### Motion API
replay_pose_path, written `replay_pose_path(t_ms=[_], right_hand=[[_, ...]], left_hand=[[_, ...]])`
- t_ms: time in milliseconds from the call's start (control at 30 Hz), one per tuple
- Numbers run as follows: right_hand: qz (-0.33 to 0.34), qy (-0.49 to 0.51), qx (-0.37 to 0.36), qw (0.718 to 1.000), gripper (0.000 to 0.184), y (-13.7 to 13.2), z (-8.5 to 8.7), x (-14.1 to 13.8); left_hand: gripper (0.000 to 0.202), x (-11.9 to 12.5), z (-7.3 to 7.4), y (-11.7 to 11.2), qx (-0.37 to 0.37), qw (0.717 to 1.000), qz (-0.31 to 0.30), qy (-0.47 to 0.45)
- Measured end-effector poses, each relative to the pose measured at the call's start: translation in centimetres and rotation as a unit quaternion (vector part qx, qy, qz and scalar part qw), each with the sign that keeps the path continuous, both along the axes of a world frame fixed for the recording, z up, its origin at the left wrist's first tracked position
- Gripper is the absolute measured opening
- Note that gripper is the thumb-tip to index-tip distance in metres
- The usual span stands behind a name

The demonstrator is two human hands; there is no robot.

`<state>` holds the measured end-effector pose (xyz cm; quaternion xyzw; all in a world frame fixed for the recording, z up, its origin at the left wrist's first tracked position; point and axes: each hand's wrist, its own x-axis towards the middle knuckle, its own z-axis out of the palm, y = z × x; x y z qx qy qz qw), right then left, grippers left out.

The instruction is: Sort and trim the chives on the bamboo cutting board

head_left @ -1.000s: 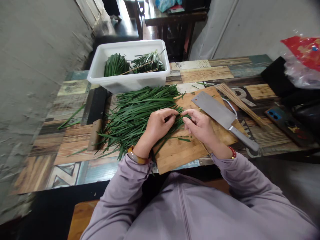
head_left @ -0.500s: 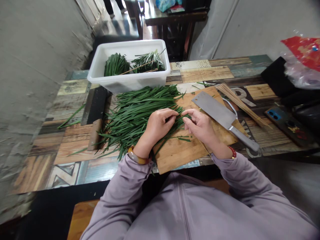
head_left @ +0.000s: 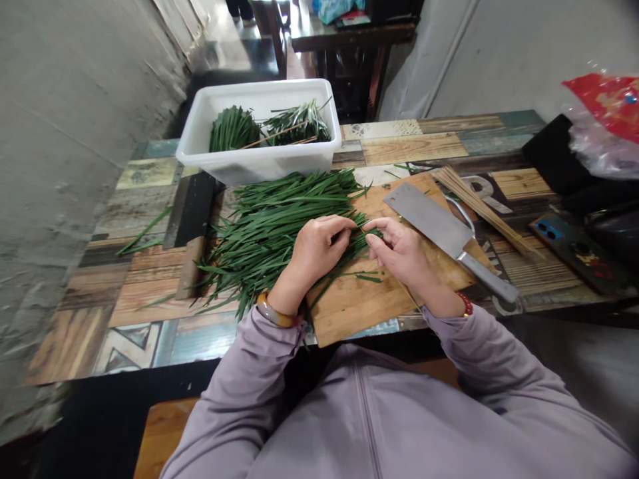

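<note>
A pile of long green chive leaves (head_left: 274,223) lies across the table and the left part of a wooden cutting board (head_left: 369,293). My left hand (head_left: 314,249) is closed, pinching chive leaves at the board's upper edge. My right hand (head_left: 402,253) faces it, fingers curled and pinched on the same small bunch of leaves and what looks like a thin stick. The two hands' fingertips almost touch. A steel cleaver (head_left: 444,233) rests on the board just right of my right hand.
A white plastic tub (head_left: 259,159) with bundled chives stands behind the pile. A bundle of bamboo skewers (head_left: 479,206) lies right of the cleaver. A phone (head_left: 574,249), dark bags and a red plastic bag (head_left: 604,106) sit at the far right. A grey wall runs along the left.
Almost nothing has moved; both hands stay pinched on the chive leaves in the same spot, with only slight finger shifts.
</note>
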<state>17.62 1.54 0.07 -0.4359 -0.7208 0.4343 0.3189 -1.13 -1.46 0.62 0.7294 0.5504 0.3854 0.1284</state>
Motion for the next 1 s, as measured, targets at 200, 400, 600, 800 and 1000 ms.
replay_pose_path(t_ms=[200,400,600,800,1000], right_hand=[[0.003,0.005,0.005,1.0,0.017,0.07,-0.13,0.03],[0.002,0.002,0.005,1.0,0.017,0.06,-0.07,0.0],[0.002,-0.001,0.009,1.0,0.018,0.17,-0.2,0.0],[0.004,0.005,0.008,1.0,0.019,0.25,-0.45,0.04],[0.002,0.011,0.008,1.0,0.018,0.26,-0.52,-0.01]], left_hand=[[0.025,0.01,-0.04,-0.03,-0.004,1.0,-0.005,-0.007],[0.025,-0.08,-0.14,0.05,0.006,1.0,-0.01,0.005],[0.023,0.01,0.01,-0.1,0.015,0.996,0.006,0.089],[0.025,0.05,0.19,-0.3,0.038,0.987,0.013,0.153],[0.026,-0.01,0.19,-0.37,0.053,0.985,-0.002,0.162]])
